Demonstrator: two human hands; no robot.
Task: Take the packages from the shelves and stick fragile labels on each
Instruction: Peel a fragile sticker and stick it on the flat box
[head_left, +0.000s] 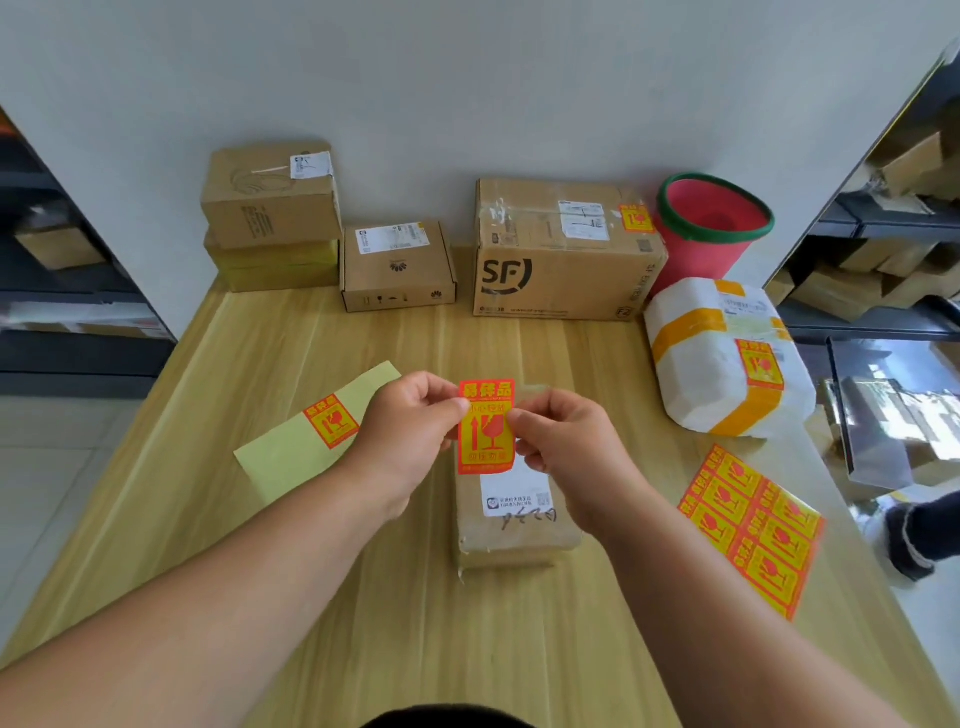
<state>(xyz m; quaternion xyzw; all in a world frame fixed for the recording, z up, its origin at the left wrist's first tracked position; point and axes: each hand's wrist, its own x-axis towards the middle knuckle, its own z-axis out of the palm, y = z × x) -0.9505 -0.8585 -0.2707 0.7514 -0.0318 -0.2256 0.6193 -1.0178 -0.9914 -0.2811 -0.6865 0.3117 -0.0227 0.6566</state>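
Hiding the far half of the brown taped parcel (514, 530), the left hand (410, 431) and the right hand (561, 457) hold a red-and-yellow fragile label (485, 431) upright over it. The left thumb and forefinger pinch the label's left edge and the right thumb and forefinger pinch its right edge, with the other fingers curled. Whether the label's lower edge touches the parcel cannot be told. Only the near part of the parcel's white slip shows, with handwriting below it. The parcel lies on the wooden table (363, 623).

Left of the parcel, a pale backing sheet (291, 457) runs partly under the left wrist, with one label on it. Right of the parcel, a sheet of labels (753, 530) lies at the table's edge, its print blurred.

Beyond the parcel to the right sits a white padded parcel (696, 364) banded with orange tape and bearing a fragile label. Behind it stands a red bucket (711, 223) with a green rim. Its lower part is hidden, and only its red inside shows.

Straight beyond the parcel stands an SF carton (561, 270) with a fragile label on its top. Left of that is a small Huawei box (397, 267), then a stack of cartons (272, 208) against the wall.

Far to the parcel's right, shelves (893, 218) cut off by the frame hold brown cardboard boxes. Those far to its left are too blurred to read. A dark shoe (909, 540) shows on the floor past the label sheet.
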